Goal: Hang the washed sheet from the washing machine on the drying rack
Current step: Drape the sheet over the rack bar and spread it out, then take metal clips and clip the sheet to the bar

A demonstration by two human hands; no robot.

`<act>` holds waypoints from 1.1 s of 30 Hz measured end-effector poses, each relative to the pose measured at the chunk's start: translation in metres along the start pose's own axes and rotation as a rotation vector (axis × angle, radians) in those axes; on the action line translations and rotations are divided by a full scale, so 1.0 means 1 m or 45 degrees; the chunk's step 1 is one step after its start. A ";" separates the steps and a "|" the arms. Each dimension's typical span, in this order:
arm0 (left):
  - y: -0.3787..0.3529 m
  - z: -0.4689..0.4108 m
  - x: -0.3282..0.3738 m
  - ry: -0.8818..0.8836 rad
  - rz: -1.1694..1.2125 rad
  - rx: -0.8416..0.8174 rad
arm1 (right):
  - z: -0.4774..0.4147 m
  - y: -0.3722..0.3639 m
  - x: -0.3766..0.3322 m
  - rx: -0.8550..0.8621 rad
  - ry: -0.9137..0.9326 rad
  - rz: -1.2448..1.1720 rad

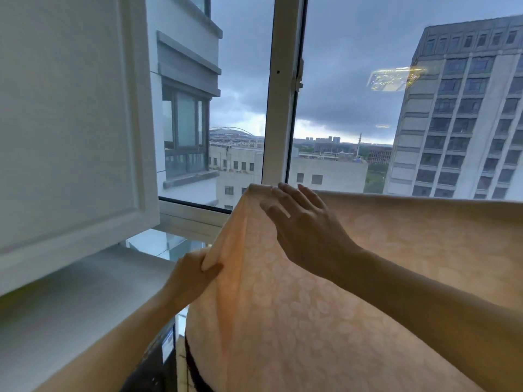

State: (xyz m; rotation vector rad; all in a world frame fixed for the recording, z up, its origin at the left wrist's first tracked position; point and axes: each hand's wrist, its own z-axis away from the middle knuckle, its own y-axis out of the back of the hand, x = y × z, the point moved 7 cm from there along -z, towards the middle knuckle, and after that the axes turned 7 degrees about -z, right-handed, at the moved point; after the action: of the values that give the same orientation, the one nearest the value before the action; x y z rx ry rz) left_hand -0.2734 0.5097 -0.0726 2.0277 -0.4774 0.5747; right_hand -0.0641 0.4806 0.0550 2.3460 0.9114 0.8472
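A pale peach sheet (311, 321) with a faint leaf pattern hangs in front of me, draped over a bar that is hidden under its top fold. The fold runs from the centre to the right edge. My left hand (192, 275) pinches the sheet's left side edge between thumb and fingers. Higher up, my right hand (305, 224) lies flat on the cloth near the top left corner, fingers spread and holding nothing. The drying rack itself cannot be seen, and no washing machine is in view.
A white cabinet door (70, 123) stands open at the left, above a white ledge (70, 306). Straight ahead is a large window with a white frame post (280, 108) and city buildings beyond. A dark appliance edge (158, 363) shows low, left of the sheet.
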 end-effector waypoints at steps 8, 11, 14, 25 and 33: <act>0.027 0.101 -0.029 0.211 -0.155 -0.007 | 0.020 -0.022 -0.059 -0.116 0.074 -0.224; 0.035 0.141 -0.029 0.293 -0.207 0.001 | 0.034 -0.027 -0.083 -0.135 0.099 -0.324; 0.046 0.182 -0.026 0.403 -0.253 0.067 | 0.050 -0.035 -0.108 -0.177 0.133 -0.419; 0.065 0.331 -0.040 0.748 -0.443 0.260 | 0.106 -0.064 -0.211 -0.348 0.258 -0.768; 0.081 0.422 -0.068 0.952 -0.551 0.281 | 0.126 -0.076 -0.301 -0.528 0.384 -0.998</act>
State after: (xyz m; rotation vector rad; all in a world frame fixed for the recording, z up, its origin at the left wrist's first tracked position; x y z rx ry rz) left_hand -0.2861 0.1100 -0.2439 1.8572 0.4753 1.0685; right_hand -0.1858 0.2881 -0.1906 1.3473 1.4664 0.9295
